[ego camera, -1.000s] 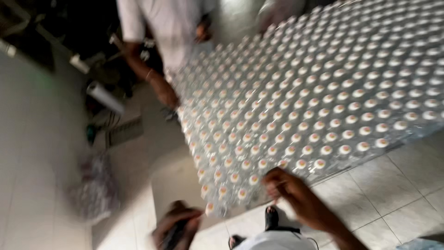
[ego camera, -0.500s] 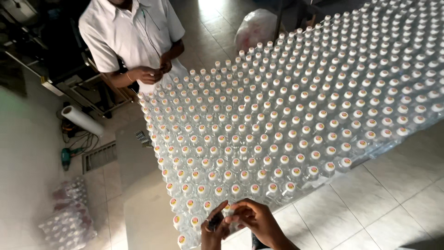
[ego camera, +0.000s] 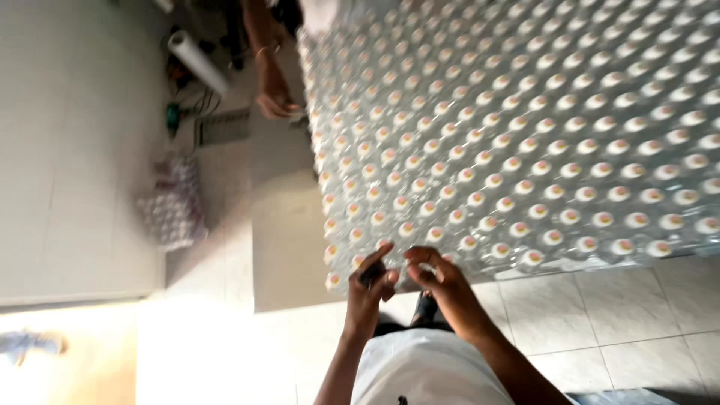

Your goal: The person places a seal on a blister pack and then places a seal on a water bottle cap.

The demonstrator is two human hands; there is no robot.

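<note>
Both hands: left (ego camera: 371, 279) pinching small dark object, right (ego camera: 439, 279) half-curled, over white-capped clear bottles (ego camera: 525, 150).

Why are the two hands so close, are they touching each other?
Cannot tell. In the head view the left hand and right hand meet fingertips at the edge of the capped bottles, but blur hides any contact or gap.

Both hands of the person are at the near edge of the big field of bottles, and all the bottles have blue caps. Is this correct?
Not quite. The head view shows white caps with a reddish centre on the bottles, not blue. The left hand and right hand are indeed at the near edge.
</note>
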